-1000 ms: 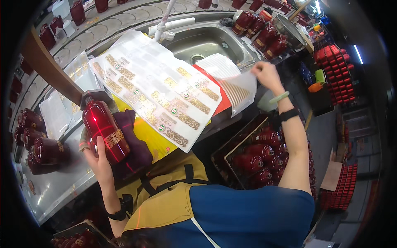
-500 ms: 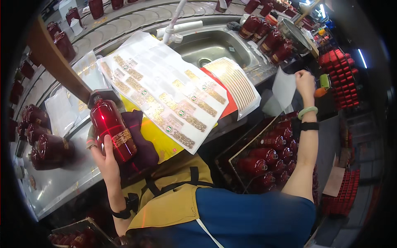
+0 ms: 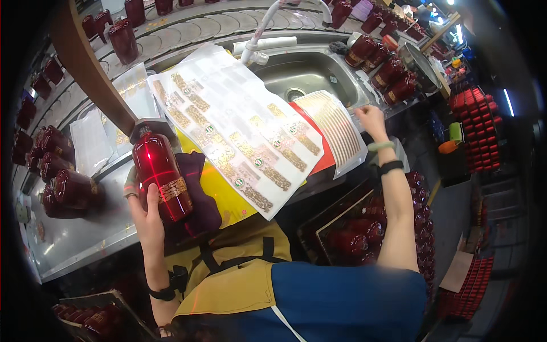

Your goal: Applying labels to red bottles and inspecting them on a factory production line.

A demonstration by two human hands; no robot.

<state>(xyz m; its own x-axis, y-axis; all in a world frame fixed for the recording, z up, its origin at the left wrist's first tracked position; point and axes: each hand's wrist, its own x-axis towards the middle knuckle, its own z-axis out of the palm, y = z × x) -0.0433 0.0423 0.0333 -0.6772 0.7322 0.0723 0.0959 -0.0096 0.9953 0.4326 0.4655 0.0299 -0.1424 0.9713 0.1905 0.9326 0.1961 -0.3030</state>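
Observation:
My left hand (image 3: 147, 214) is wrapped round a glossy dark red bottle (image 3: 156, 162), its thumb along the front near a gold label. Red light lines cross the glass. The bottle lies tilted on a dark purple cloth (image 3: 199, 194), its neck at a dark block (image 3: 151, 126) at the foot of a wooden post. My right hand (image 3: 372, 121) is raised by the sink's right front corner, fingers pinched together; anything between them is too small to make out. To the bottle's right lies a large white sheet of gold stickers (image 3: 231, 108), beside a stack of gold-striped sheets (image 3: 332, 128) over red.
A steel sink (image 3: 307, 71) with a white faucet (image 3: 259, 34) is behind the sheets. More red bottles stand left (image 3: 74, 191), at the back right (image 3: 393, 74) and in a crate (image 3: 347, 239) below the counter. A curved conveyor (image 3: 188, 25) runs along the back.
My right hand has moved left, toward the sink corner and striped sheets. The translucent sheet that hung by it no longer shows there. My left hand still holds the bottle; the view has shifted slightly.

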